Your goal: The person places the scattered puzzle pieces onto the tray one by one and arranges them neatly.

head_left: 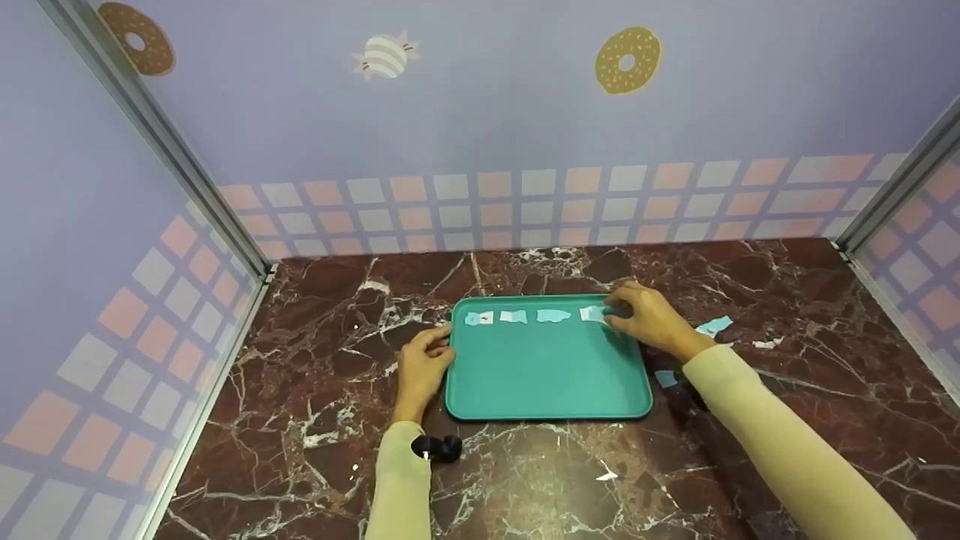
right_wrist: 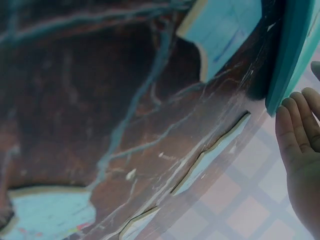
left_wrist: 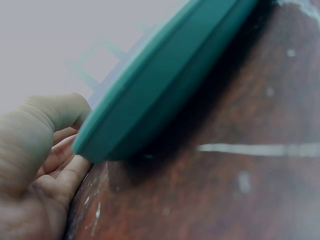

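Four pale blue jagged-edged pieces (head_left: 553, 316) lie apart in a row along the far side of a green tray (head_left: 547, 375). The right hand (head_left: 649, 319) has its grip narrow, apparently pinching the right end of the rightmost piece (head_left: 592, 313), near the tray's far right corner. If those fingertips lift unevenly, they could drag that piece askew. The left hand (head_left: 424, 364) touches the tray's left rim with bent fingers; whether its grip closes on the rim, I cannot tell. A push there might slide the tray and disturb the row. Just beyond the tray's right edge, loose pieces (head_left: 715, 326) lie on the dark marbled desk (head_left: 315, 442), some near the right sleeve (head_left: 780, 427), which could sweep them away if it drops. Checked panels (head_left: 480, 120) stand behind.
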### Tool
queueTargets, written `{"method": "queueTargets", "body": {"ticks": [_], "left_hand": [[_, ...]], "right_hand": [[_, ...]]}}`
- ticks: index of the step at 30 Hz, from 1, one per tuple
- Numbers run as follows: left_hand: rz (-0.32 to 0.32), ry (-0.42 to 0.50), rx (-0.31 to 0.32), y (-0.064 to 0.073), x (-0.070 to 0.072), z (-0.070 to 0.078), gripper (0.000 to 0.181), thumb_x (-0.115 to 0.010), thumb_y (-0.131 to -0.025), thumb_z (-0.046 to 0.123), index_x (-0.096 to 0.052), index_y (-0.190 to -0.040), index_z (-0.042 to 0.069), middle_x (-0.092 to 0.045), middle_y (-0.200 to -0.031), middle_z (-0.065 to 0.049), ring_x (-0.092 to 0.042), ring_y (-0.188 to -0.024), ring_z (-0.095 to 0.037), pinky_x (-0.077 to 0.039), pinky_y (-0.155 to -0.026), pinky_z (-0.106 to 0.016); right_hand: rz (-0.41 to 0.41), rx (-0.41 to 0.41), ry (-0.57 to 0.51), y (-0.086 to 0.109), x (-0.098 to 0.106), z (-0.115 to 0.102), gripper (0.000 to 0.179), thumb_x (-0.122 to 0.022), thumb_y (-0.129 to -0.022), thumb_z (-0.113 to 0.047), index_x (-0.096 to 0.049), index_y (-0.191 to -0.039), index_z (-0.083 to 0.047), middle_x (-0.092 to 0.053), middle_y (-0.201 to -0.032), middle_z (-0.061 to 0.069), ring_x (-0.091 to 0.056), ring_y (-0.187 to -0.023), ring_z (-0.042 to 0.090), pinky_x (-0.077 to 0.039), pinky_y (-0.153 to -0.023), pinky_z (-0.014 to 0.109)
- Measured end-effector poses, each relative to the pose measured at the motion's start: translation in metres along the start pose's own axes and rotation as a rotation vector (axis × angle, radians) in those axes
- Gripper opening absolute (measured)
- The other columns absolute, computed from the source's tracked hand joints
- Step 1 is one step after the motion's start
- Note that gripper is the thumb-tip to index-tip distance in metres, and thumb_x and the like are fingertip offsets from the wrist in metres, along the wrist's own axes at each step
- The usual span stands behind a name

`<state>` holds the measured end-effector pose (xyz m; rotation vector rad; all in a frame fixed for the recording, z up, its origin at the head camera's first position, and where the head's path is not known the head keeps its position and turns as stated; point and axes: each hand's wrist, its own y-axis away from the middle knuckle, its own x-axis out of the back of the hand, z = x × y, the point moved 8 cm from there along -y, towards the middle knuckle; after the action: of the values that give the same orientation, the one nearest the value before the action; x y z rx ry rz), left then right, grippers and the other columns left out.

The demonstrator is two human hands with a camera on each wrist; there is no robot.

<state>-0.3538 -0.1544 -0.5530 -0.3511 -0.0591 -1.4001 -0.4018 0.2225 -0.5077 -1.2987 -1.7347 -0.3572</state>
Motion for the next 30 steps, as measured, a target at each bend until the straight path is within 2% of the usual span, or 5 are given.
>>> {"method": "queueTargets", "body": {"ticks": [5,15,23,30], "left_hand": [[-0.008,-0.016,0.005,0.000,0.000,0.000,0.039,-0.070,-0.089,-0.008,-0.076,-0.127,-0.003,-0.073,-0.122,-0.015,-0.074,-0.103,-0.029,-0.062,-0.088,-0.032],[-0.002,-0.014,-0.011,0.000,0.000,0.001,0.039,-0.070,-0.088,-0.009,-0.075,-0.127,-0.004,-0.073,-0.122,-0.017,-0.074,-0.103,-0.030,-0.062,-0.088,-0.030],[0.002,-0.029,0.001,0.000,0.000,-0.001,0.038,-0.071,-0.089,-0.008,-0.076,-0.127,-0.003,-0.074,-0.121,-0.016,-0.075,-0.102,-0.029,-0.062,-0.089,-0.033],[-0.004,-0.019,-0.011,0.000,0.000,0.001,0.038,-0.070,-0.089,-0.009,-0.076,-0.126,-0.004,-0.073,-0.123,-0.017,-0.075,-0.102,-0.030,-0.063,-0.088,-0.032]], "right_hand": [[0.009,-0.017,-0.029,0.009,0.009,0.002,0.027,-0.083,-0.092,-0.005,-0.075,-0.115,0.007,-0.067,-0.105,0.018,-0.068,-0.095,0.037,-0.060,-0.083,0.053],[0.018,-0.034,-0.008,0.027,0.026,0.008,0.027,-0.082,-0.092,-0.005,-0.075,-0.116,0.005,-0.066,-0.101,0.018,-0.065,-0.092,0.038,-0.056,-0.080,0.053],[0.023,-0.052,0.006,0.040,0.039,0.020,0.028,-0.082,-0.093,-0.005,-0.074,-0.118,0.006,-0.067,-0.107,0.019,-0.069,-0.099,0.040,-0.059,-0.087,0.056],[0.029,-0.069,0.051,0.052,0.051,0.029,0.031,-0.083,-0.091,-0.005,-0.074,-0.119,0.006,-0.067,-0.108,0.019,-0.068,-0.096,0.040,-0.058,-0.084,0.056]]}}
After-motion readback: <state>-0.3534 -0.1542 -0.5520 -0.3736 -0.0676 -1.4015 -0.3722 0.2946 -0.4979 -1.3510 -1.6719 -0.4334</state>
